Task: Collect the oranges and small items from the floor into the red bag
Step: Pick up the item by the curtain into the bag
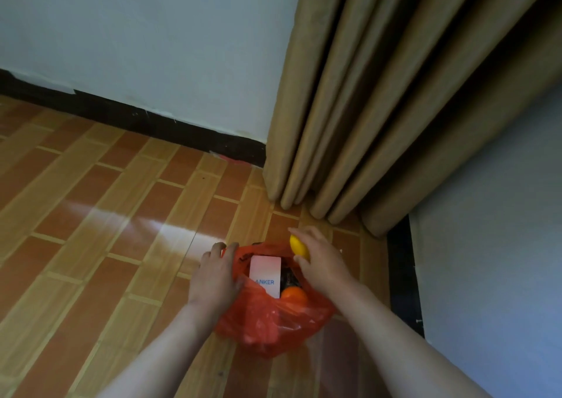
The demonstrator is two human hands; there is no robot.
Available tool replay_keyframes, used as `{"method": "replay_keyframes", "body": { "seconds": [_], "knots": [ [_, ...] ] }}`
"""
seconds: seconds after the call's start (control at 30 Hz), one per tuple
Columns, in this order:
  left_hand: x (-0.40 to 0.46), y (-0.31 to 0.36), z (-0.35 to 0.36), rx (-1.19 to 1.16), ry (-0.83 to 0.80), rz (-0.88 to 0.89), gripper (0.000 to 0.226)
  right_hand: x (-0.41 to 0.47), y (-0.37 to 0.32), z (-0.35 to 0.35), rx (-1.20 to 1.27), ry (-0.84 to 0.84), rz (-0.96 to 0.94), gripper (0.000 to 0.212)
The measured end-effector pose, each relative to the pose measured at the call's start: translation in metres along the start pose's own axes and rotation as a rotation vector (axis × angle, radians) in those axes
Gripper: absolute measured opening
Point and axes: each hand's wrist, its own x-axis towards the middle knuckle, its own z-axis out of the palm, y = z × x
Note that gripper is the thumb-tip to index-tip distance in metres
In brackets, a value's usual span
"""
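Observation:
A red plastic bag [267, 321] sits open on the tiled floor. Inside it I see a white box [265, 274] with blue lettering, an orange [293, 295] and something dark beside the box. My left hand [216, 276] grips the bag's left rim and holds the mouth apart. My right hand [319, 260] is over the bag's right rim, closed around a yellow fruit [297, 245] just above the opening.
A tan curtain [380, 108] hangs to the floor just behind the bag. A pale wall with a black skirting board [137, 118] runs along the back. Another pale wall [492, 245] stands close on the right. Orange-brown tiled floor [91, 215] stretches to the left.

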Motion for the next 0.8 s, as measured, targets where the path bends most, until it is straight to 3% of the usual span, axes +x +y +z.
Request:
{"method": "replay_keyframes", "body": {
  "seconds": [0.37,0.67,0.73,0.8],
  "knots": [
    [0.002,0.0,0.007,-0.224,0.09,-0.032,0.068,-0.007,0.02,0.024,-0.266,-0.127,0.003,0.078],
    [0.003,-0.003,0.007,-0.108,0.068,-0.055,0.055,-0.012,0.033,0.001,-0.394,-0.154,0.298,0.085],
    [0.005,-0.002,0.005,-0.11,0.067,-0.039,0.05,-0.015,0.038,-0.006,-0.384,-0.172,0.345,0.078],
    [0.005,0.001,0.004,-0.152,0.074,-0.015,0.044,-0.019,0.043,-0.008,-0.384,-0.158,0.339,0.05]
  ]
}}
